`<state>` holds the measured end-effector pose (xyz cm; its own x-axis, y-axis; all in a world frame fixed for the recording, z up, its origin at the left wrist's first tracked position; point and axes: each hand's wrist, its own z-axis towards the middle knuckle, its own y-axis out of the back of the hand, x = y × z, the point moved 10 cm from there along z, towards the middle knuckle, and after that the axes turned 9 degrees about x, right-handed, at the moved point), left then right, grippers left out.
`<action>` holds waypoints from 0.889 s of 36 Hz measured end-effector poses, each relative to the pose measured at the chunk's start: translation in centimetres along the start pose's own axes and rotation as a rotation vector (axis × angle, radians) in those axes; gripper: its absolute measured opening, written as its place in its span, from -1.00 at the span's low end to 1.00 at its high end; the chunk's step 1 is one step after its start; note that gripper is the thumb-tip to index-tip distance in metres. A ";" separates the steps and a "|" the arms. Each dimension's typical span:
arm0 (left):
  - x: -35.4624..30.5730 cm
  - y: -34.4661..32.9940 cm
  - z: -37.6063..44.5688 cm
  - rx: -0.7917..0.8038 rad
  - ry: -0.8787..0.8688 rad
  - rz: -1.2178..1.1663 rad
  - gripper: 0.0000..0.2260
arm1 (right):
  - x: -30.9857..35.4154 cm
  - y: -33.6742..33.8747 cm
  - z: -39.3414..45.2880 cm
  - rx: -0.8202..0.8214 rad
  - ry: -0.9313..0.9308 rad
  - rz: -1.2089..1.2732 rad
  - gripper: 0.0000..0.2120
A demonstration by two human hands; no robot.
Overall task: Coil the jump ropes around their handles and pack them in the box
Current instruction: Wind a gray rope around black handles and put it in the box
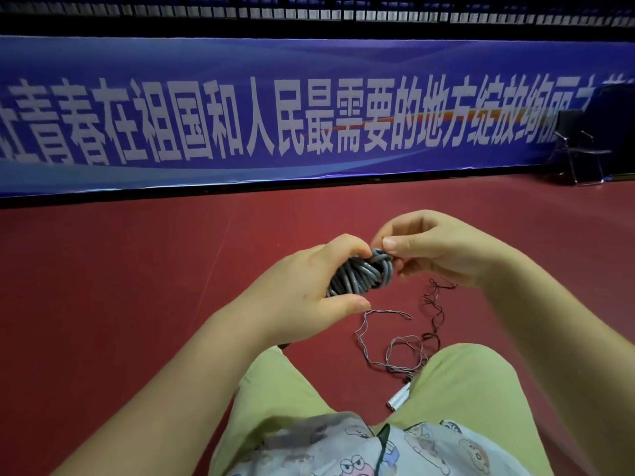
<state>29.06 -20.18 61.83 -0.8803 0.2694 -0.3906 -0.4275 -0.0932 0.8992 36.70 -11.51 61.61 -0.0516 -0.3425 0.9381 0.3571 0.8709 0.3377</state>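
A person sits on a dark red floor [137,286] with both hands raised in front of the knees. The left hand [302,290] grips a tight bundle of grey jump rope [360,274], its fingers [343,247] curled over the top of the coils and the thumb pressed along the near side. The handles inside the bundle cannot be made out. The right hand [443,249] meets the bundle at its far right end, thumb and forefinger pinching the rope where the last turn crosses the coils; the other fingers are curled underneath.

On the floor just below the hands, between the knees, lies a loose tangle of thin cord [398,341], grey and dark strands looped over each other. Its near end runs to a small white handle [400,398] lying beside the right leg in light green trousers [474,389].

Behind, a long blue banner [275,108] with large white characters runs along the floor's edge, and a black folding chair [580,146] stands at the far right.
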 end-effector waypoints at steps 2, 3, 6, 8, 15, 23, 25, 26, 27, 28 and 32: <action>0.0 0.0 0.1 0.009 0.008 0.006 -0.58 | 0.1 0.2 -0.3 -0.019 -0.020 -0.038 -0.77; 0.0 0.0 0.1 0.008 0.019 0.003 -0.57 | 0.2 0.3 -0.4 -0.029 -0.022 -0.054 -0.83; 0.4 0.2 0.0 0.003 0.062 -0.014 -0.55 | 0.5 0.2 -0.5 -0.045 -0.019 -0.077 -0.86; 0.6 0.2 -0.2 -0.003 0.071 -0.014 -0.53 | 0.7 -0.1 -0.5 -0.038 -0.031 -0.086 -0.87; 1.1 0.0 0.3 0.047 0.041 0.058 -0.38 | -0.9 -1.4 0.2 0.029 -0.150 0.032 -0.93; 2.6 -1.2 0.8 0.161 0.070 0.064 -0.61 | -3.3 -1.0 1.0 -0.137 -0.194 0.060 -0.79; 3.5 -1.7 1.0 0.197 0.097 0.049 -0.61 | -4.0 -1.0 1.3 -0.168 -0.196 0.090 -0.79; 4.1 -2.0 1.0 0.216 0.117 0.029 -0.59 | -4.5 -1.1 1.5 -0.182 -0.202 0.104 -0.79; 4.6 -2.3 0.9 0.230 0.133 0.001 -0.56 | -5.1 -1.1 1.7 -0.199 -0.207 0.117 -0.79; 5.0 -2.6 0.9 0.240 0.141 -0.028 -0.55 | -5.5 -1.1 1.9 -0.219 -0.211 0.128 -0.79; 6.2 -4.0 1.7 0.277 0.161 -0.120 -0.66 | -7.6 0.0 2.7 -0.332 -0.216 0.177 -0.78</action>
<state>25.61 -16.46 56.17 -0.8577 0.1055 -0.5031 -0.4774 0.1998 0.8557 34.56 -7.97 54.71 -0.1439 -0.0856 0.9859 0.6570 0.7367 0.1599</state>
